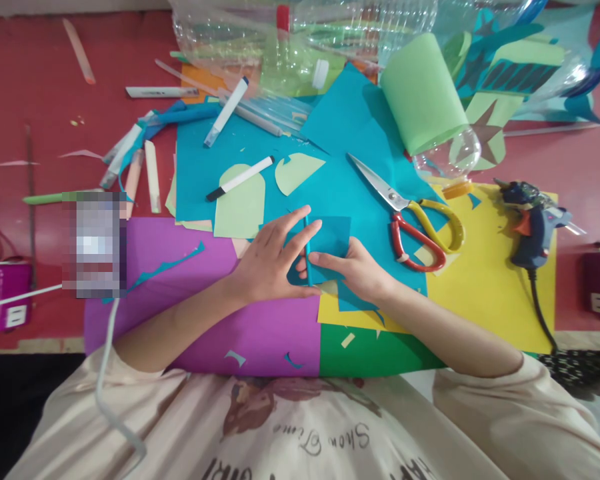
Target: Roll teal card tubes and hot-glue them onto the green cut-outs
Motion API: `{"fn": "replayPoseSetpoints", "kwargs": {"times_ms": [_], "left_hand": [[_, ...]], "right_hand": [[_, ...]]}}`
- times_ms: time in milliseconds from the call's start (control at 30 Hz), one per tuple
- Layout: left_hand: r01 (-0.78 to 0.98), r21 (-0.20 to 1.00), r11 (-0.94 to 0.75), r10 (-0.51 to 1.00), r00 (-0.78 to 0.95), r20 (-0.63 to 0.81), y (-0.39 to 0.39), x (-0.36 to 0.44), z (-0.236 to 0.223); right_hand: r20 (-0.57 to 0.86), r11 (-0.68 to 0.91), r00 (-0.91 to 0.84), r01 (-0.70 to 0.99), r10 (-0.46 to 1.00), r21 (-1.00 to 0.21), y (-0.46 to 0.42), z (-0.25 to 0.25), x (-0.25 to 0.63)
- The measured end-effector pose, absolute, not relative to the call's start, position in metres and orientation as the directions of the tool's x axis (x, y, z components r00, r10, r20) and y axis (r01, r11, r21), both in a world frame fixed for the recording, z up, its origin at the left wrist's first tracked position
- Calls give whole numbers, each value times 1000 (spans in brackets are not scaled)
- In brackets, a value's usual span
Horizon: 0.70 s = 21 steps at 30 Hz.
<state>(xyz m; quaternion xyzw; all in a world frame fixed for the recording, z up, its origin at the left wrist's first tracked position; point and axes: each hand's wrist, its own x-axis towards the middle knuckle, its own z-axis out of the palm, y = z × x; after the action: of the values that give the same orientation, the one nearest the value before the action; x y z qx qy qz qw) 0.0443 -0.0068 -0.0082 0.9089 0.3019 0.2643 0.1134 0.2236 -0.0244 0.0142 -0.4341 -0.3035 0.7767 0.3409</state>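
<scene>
My right hand (367,270) pinches a blue sheet of paper (333,233), its thumb on top and fingertips showing past the left edge. That edge looks rolled or folded into a narrow strip. Beside it, my left hand (270,260) is spread, thumb and fingers apart around the edge; I cannot tell whether it touches. Scissors (393,200) with red and yellow handles lie half open to the right. Ahead, a white marker (243,179) rests on a pale green paper cutout (240,210), near another cutout (297,172).
A glue gun (537,230) lies on yellow paper (480,280) at the right. Plastic bottles (350,27) and a green-wrapped bottle (423,93) stand or lie at the back. A blurred-out device (97,243) with a cable sits left, on purple paper (180,267).
</scene>
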Motion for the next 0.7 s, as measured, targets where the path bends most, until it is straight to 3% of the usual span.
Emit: {"fn": "replayPoseSetpoints", "kwargs": {"times_ms": [300, 500, 700], "left_hand": [[467, 414, -782, 615, 689, 384, -2, 42, -11], [478, 384, -790, 609, 686, 399, 0, 41, -9], [480, 376, -793, 605, 693, 391, 1, 40, -10]], "right_hand": [[-508, -633, -404, -287, 761, -719, -25, 9, 225], [-448, -518, -317, -188, 836, -834, -22, 1, 229], [-432, -483, -289, -135, 854, -865, -21, -3, 232]]}}
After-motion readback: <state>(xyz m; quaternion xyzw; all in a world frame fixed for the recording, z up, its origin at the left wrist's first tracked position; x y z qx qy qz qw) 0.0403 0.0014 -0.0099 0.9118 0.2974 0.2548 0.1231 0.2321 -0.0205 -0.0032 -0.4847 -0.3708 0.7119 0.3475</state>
